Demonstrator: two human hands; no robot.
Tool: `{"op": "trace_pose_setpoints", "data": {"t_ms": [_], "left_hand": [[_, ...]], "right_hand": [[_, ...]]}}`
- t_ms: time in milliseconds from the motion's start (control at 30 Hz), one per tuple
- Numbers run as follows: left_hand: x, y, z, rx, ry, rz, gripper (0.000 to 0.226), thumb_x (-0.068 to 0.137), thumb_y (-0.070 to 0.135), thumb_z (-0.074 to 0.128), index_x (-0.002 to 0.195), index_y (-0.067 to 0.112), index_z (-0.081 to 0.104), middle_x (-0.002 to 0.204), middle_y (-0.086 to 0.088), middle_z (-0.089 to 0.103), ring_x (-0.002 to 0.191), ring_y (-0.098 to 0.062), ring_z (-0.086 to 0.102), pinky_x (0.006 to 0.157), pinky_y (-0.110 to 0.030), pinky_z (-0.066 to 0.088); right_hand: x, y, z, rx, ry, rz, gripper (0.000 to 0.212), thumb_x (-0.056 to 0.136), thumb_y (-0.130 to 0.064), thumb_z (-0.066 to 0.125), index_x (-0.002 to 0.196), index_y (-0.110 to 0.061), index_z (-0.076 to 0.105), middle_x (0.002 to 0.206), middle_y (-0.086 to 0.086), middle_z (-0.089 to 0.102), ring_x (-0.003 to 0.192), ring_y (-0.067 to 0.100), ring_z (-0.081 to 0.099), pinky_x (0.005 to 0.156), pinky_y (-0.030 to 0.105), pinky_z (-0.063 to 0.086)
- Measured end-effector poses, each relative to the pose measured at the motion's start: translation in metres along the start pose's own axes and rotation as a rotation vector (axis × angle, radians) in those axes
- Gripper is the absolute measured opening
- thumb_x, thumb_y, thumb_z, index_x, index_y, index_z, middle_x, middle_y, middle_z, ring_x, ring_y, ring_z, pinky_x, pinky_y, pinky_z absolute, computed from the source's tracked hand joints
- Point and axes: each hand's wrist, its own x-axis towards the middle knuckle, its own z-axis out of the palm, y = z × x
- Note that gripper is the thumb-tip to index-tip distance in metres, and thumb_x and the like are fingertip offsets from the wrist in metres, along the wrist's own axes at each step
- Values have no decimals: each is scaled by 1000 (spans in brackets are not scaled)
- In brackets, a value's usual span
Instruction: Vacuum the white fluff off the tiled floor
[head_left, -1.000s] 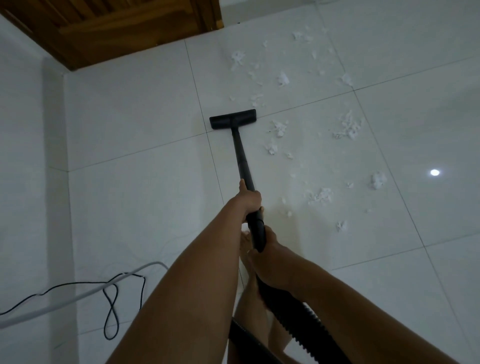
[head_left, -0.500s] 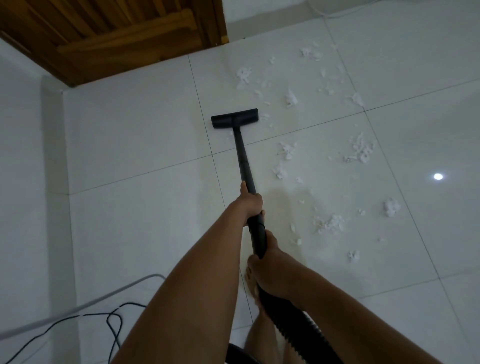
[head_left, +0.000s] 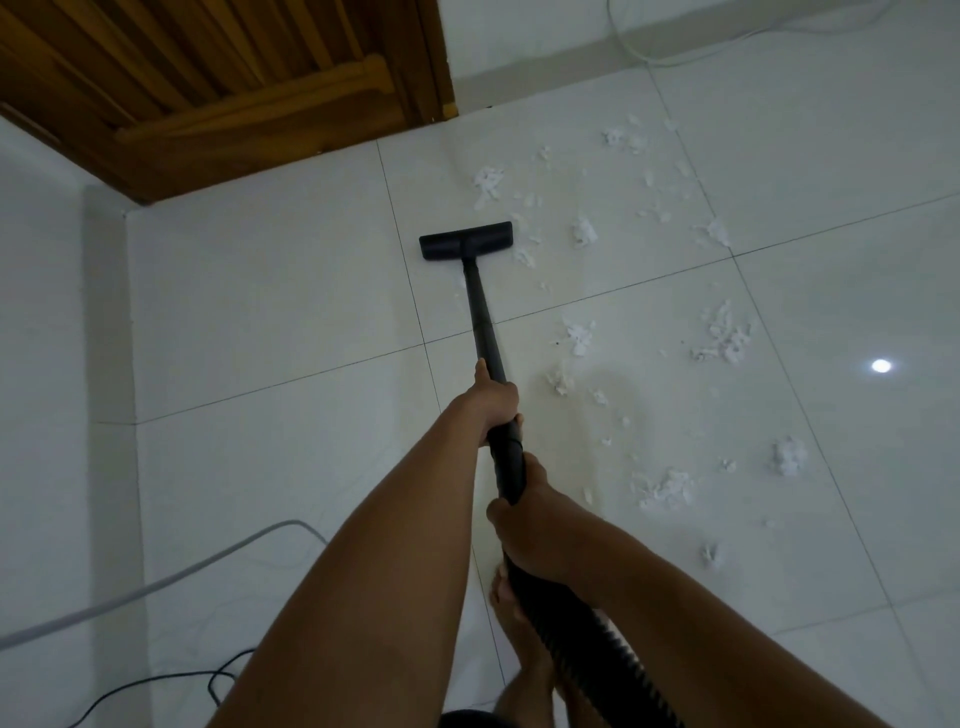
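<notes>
Forward slides the nozzle (head_left: 466, 240), now brushing the fluff (head_left: 576, 332) scattered rightward over the floor (head_left: 260, 312). Curled tight, left grip (head_left: 493, 402) and right grip (head_left: 524, 512) hold the tube (head_left: 483, 322); stiff and light, I reckon, steered from there.

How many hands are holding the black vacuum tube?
2. The left hand grips the vacuum tube nearer the floor head; the right hand grips it farther back, by the ribbed hose.
</notes>
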Motion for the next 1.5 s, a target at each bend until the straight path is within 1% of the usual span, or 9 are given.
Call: {"op": "trace_pose_setpoints", "data": {"t_ms": [167,267,400,500,767,900,1033,1267,1500], "left_hand": [[13,7,4,-15,3,4,74,104,18,35,155,48,-10,90,-11,60,67,-16,57,59,-31,55],[21,6,7,-32,4,6,74,104,18,36,155,49,-9,98,-12,58,67,-16,56,63,-33,57],[34,13,2,-18,0,7,74,104,21,36,154,50,-10,83,-11,59,68,-19,56,87,-43,60],[48,32,-7,-1,2,25,74,103,22,37,153,50,-10,83,-10,59,70,-20,57,93,-47,58],[64,91,-37,-4,6,21,73,105,20,37,155,49,-8,84,-10,58,67,-17,55,84,-40,58],[69,114,-53,-3,-3,23,73,105,19,36,155,48,-8,86,-10,57,64,-15,54,74,-35,58],[76,130,-66,30,-19,17,74,104,19,36,154,49,-10,84,-9,58,64,-17,55,80,-39,59],[84,157,-81,39,-23,22,74,104,19,35,155,48,-9,83,-10,58,62,-16,55,72,-36,58],[92,183,-90,43,-25,18,74,104,19,36,155,49,-9,88,-9,57,65,-16,55,61,-32,55]], "right_hand": [[8,-1,-11,27,-12,3,70,108,-18,40,160,-37,-2,102,20,58,29,7,50,31,14,38],[18,4,-10,50,-11,4,70,108,-21,42,159,-41,-1,106,19,60,40,13,55,33,15,40],[28,-2,-12,79,2,-8,68,108,-24,40,158,-46,-1,114,21,60,48,18,58,33,16,42],[40,-20,-21,83,22,-18,66,107,-21,40,158,-43,4,116,18,59,52,18,58,32,14,40],[64,-80,-37,78,39,-41,64,107,-18,42,160,-31,10,131,14,54,53,17,56,30,13,37],[73,-107,-38,116,16,-6,67,106,-18,40,158,-43,5,120,21,56,46,19,57,36,21,47],[80,-127,-39,147,-6,22,67,106,-22,39,155,-51,4,102,21,61,49,19,60,44,28,53],[89,-155,-46,169,-7,29,68,105,-21,40,154,-52,6,99,21,62,52,20,62,52,34,58],[98,-179,-59,165,-14,33,67,106,-21,39,156,-48,4,94,19,61,55,20,63,51,33,58]]}}
